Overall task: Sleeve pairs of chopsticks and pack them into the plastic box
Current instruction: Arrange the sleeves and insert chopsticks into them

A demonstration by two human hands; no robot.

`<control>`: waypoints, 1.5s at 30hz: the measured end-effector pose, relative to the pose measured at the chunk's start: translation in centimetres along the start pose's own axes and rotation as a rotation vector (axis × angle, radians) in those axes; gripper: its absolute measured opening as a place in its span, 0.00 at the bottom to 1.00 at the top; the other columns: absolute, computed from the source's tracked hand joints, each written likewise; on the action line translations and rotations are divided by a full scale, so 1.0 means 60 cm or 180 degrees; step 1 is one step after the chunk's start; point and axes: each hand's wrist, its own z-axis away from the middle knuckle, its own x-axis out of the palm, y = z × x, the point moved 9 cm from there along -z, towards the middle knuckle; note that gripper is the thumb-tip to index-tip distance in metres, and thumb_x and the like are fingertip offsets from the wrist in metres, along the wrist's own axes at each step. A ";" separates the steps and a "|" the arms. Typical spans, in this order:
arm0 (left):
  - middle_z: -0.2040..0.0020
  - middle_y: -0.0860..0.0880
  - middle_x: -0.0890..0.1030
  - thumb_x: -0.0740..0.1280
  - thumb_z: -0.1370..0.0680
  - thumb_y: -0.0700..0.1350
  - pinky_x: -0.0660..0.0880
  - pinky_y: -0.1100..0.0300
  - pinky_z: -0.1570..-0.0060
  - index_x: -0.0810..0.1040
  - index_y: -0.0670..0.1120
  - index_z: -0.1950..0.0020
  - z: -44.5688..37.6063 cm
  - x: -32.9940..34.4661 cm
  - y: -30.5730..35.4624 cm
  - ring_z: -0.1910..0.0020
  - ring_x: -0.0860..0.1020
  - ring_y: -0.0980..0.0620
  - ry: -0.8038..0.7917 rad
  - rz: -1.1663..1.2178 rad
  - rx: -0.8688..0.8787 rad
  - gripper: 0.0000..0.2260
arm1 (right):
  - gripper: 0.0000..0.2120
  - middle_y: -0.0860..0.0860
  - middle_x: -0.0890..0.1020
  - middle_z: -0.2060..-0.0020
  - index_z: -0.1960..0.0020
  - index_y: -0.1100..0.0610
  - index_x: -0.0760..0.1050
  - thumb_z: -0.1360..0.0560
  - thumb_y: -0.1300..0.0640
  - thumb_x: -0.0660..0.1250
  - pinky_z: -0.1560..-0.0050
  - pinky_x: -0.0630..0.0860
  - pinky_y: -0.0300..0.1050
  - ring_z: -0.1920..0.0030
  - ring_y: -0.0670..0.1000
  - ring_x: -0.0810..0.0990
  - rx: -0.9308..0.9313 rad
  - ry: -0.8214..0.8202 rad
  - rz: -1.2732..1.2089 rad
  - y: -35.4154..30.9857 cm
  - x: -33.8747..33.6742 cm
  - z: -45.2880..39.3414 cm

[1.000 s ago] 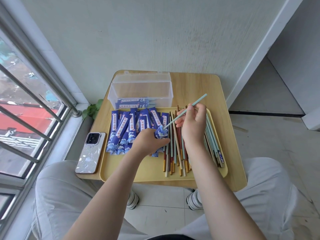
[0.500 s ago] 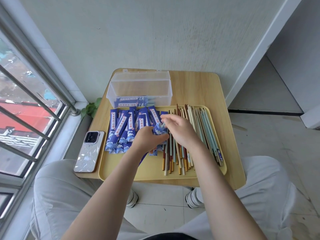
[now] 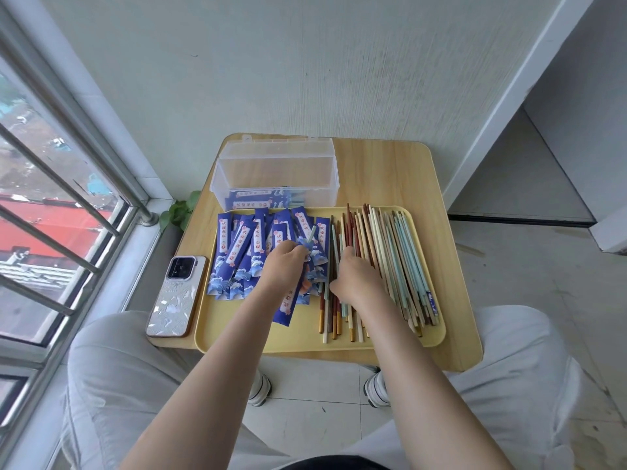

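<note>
Left hand (image 3: 283, 262) grips a blue sleeve (image 3: 291, 300) with one pale chopstick (image 3: 311, 233) poking out, over the tray (image 3: 429, 337); right hand (image 3: 356, 276), fingers down among loose chopsticks (image 3: 390, 259), grasp unclear, should pick the matching pale mate, not a brown one.

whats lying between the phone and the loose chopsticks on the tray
In the head view, the pile of blue paper sleeves lies between the phone and the loose chopsticks, with the left hand holding one sleeve over it.

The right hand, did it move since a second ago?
Yes. The right hand dropped from above the yellow tray's far edge onto the loose chopsticks.
</note>
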 end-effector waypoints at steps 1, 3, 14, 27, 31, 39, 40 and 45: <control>0.60 0.41 0.78 0.59 0.18 0.40 0.80 0.53 0.69 0.73 0.41 0.51 0.000 0.001 -0.002 0.71 0.79 0.44 -0.0029 0.0046 -0.0019 0.05 | 0.23 0.51 0.74 0.64 0.31 0.61 0.61 0.22 0.63 0.67 0.72 0.69 0.44 0.66 0.51 0.77 0.0000 0.0003 -0.0028 0.000 0.000 -0.001; 0.58 0.40 0.81 0.61 0.17 0.41 0.79 0.57 0.73 0.75 0.40 0.47 0.003 0.002 -0.001 0.72 0.80 0.48 -0.0058 0.0122 -0.0017 0.05 | 0.23 0.51 0.74 0.65 0.32 0.61 0.61 0.22 0.63 0.67 0.72 0.69 0.43 0.68 0.50 0.75 -0.0031 0.0044 -0.0037 -0.001 0.000 0.001; 0.64 0.43 0.82 0.57 0.17 0.39 0.78 0.56 0.71 0.75 0.42 0.47 0.006 -0.002 0.001 0.73 0.80 0.47 -0.0114 0.0508 -0.0038 0.08 | 0.15 0.50 0.80 0.57 0.34 0.53 0.72 0.19 0.62 0.59 0.68 0.69 0.40 0.66 0.47 0.75 -0.0359 0.0030 -0.0738 -0.012 -0.043 0.018; 0.68 0.42 0.72 0.66 0.23 0.40 0.75 0.57 0.71 0.66 0.43 0.60 -0.001 -0.017 0.006 0.76 0.70 0.48 0.0031 0.0060 0.0230 0.10 | 0.13 0.48 0.70 0.73 0.53 0.48 0.81 0.16 0.50 0.60 0.67 0.65 0.44 0.72 0.49 0.68 -0.1208 0.1389 -0.2866 -0.064 -0.198 0.031; 0.67 0.43 0.72 0.71 0.25 0.41 0.75 0.57 0.69 0.66 0.44 0.64 -0.003 -0.022 0.009 0.73 0.70 0.49 0.0132 -0.0382 0.0449 0.14 | 0.16 0.47 0.74 0.71 0.59 0.50 0.76 0.15 0.50 0.57 0.63 0.70 0.44 0.70 0.47 0.72 -0.1006 0.1692 -0.3042 -0.058 -0.211 0.027; 0.70 0.46 0.71 0.70 0.26 0.40 0.69 0.58 0.69 0.70 0.44 0.64 0.002 -0.021 0.019 0.73 0.69 0.50 0.0080 -0.0382 0.0586 0.11 | 0.17 0.46 0.73 0.71 0.59 0.53 0.76 0.15 0.51 0.57 0.68 0.68 0.37 0.73 0.42 0.70 -0.0845 0.1462 -0.2779 -0.058 -0.190 0.020; 0.71 0.46 0.71 0.70 0.26 0.40 0.68 0.57 0.68 0.69 0.45 0.65 0.003 -0.020 0.022 0.71 0.68 0.49 0.0058 -0.0369 0.0614 0.12 | 0.16 0.47 0.73 0.71 0.58 0.53 0.76 0.15 0.51 0.57 0.68 0.68 0.39 0.72 0.43 0.70 -0.0857 0.1368 -0.2712 -0.061 -0.186 0.020; 0.72 0.49 0.68 0.70 0.27 0.39 0.66 0.56 0.66 0.69 0.46 0.66 0.016 -0.015 0.039 0.69 0.67 0.50 -0.0032 -0.0310 0.0719 0.12 | 0.20 0.54 0.79 0.58 0.33 0.60 0.71 0.18 0.48 0.63 0.54 0.80 0.53 0.57 0.55 0.81 -0.0844 0.1183 -0.2490 -0.074 -0.180 0.019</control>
